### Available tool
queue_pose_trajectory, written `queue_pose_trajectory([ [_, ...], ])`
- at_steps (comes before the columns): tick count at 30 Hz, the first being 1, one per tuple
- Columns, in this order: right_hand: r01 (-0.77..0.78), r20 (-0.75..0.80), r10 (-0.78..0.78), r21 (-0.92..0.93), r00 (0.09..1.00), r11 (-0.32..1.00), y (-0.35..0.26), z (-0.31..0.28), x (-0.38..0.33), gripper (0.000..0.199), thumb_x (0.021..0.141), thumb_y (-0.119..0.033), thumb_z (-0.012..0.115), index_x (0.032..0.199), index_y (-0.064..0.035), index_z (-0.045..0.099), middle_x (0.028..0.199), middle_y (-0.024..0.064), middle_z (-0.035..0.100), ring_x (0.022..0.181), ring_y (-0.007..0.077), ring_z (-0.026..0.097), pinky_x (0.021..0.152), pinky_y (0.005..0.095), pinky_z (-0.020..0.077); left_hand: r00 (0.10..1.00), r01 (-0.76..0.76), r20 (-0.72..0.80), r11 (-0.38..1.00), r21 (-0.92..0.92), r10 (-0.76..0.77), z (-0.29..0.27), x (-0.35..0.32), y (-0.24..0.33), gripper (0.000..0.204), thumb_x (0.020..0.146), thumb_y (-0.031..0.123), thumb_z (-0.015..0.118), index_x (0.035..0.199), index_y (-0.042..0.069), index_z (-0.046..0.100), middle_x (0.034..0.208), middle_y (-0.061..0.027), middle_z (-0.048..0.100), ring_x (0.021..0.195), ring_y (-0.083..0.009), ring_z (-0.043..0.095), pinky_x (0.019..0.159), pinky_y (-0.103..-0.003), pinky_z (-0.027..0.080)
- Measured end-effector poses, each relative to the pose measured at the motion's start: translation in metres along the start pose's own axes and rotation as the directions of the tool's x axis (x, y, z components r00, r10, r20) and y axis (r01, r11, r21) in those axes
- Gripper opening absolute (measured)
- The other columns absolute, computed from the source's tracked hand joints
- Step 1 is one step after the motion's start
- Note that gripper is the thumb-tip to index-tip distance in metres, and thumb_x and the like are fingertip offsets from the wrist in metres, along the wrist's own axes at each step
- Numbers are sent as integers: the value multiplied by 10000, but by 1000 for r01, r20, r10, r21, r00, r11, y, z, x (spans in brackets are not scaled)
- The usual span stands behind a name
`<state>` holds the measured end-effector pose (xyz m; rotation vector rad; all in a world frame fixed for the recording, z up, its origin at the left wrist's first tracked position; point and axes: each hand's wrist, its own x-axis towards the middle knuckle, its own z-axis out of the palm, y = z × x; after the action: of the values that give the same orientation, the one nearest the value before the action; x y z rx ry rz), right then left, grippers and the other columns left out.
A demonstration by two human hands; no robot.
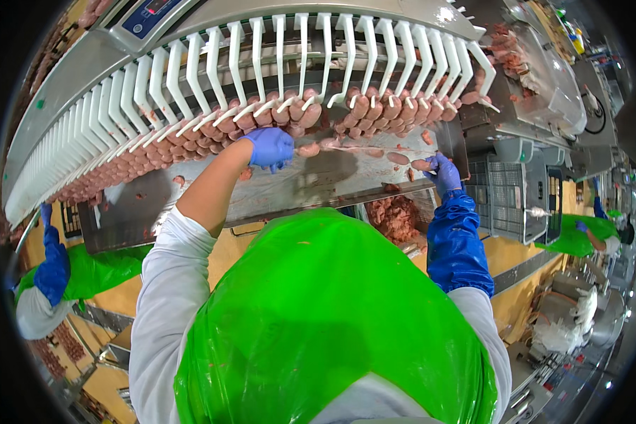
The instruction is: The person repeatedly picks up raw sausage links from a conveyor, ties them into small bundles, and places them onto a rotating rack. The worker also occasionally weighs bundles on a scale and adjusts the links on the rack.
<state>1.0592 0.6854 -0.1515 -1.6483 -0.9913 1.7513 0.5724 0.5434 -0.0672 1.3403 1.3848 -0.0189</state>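
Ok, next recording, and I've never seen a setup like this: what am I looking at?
This is one wide fisheye picture from a head-worn camera looking down, so straight edges bend. There is no robot: you see the wearer's own purple-gloved hands, left hand and right hand, with a green apron filling the lower middle. Ahead, sausages hang from a row of white hooks along the far side of a metal tray. Small meat scraps lie on it. A strand with a few links stretches between the hands: the right hand grasps one end; the left hand is at the other, its grip unclear.
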Motion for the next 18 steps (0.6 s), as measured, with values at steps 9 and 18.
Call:
queue_pose_trajectory([
  [9, 258, 21, -268, 204, 963, 944, -50, 22, -78, 317, 1016, -307, 473, 744, -146, 497, 879, 14, 572, 856, 168, 551, 784, 301, 406, 950, -276, -135, 558, -782, 281, 23, 16, 2, 368, 957, 326, 545, 1186, 49, 625, 1024, -85, 674, 846, -183, 673, 640, -293, 536],
  [18, 420, 49, -439, 213, 897, 882, -123, 63, -146, 312, 1022, -230, 431, 765, -73, 515, 829, 69, 607, 762, 157, 554, 729, 288, 444, 883, -426, 2, 799, 423, 470, 45, 37, 69, 653, 855, 336, 639, 1447, 128, 457, 1122, -190, 654, 988, -375, 648, 882, -445, 519],
])
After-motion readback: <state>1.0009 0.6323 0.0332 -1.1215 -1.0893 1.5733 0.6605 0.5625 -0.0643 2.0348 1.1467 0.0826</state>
